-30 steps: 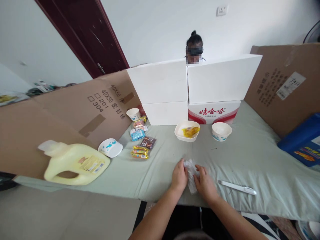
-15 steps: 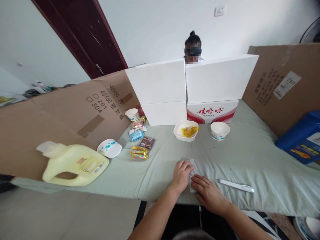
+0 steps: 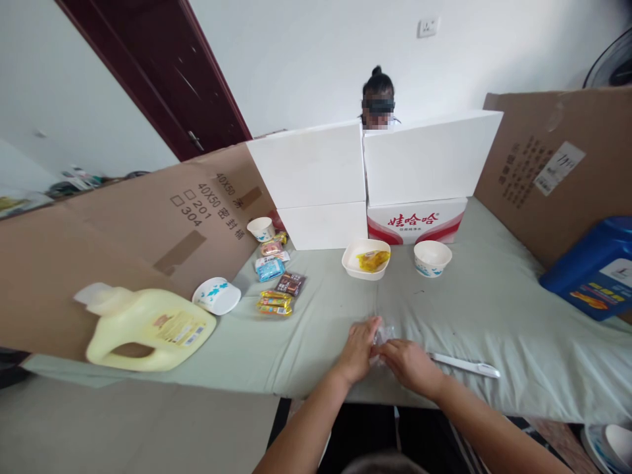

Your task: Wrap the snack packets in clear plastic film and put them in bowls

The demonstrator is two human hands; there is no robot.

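Observation:
A clear, crinkled plastic wrapper [image 3: 383, 334] is between my two hands near the front of the table. My left hand [image 3: 359, 347] grips it from the left, fingers closed and pointing away from me. From the right, my right hand [image 3: 407, 363] pinches its near end, the fingertips close to the left hand. Both hands partly cover the wrapper. Just right of the right hand lies a white plastic knife-like utensil [image 3: 467, 365]. Beyond the hands, a square white dish [image 3: 351, 262] holds a yellow packet [image 3: 374, 261]. A white paper bowl [image 3: 432, 255] stands beside it.
On the left lie a pale yellow jug [image 3: 153, 332], a tipped paper bowl [image 3: 217, 295], yellow snack packs [image 3: 274, 303] and a brown packet [image 3: 291, 284]. White boxes [image 3: 320, 224] and cardboard panels [image 3: 523, 171] enclose the table. A blue container [image 3: 592, 270] stands right; a person sits beyond.
My hands have gone from lying flat on the wrapper to gripping it. The right fingers have curled in towards the left hand, and the wrapper is bunched up.

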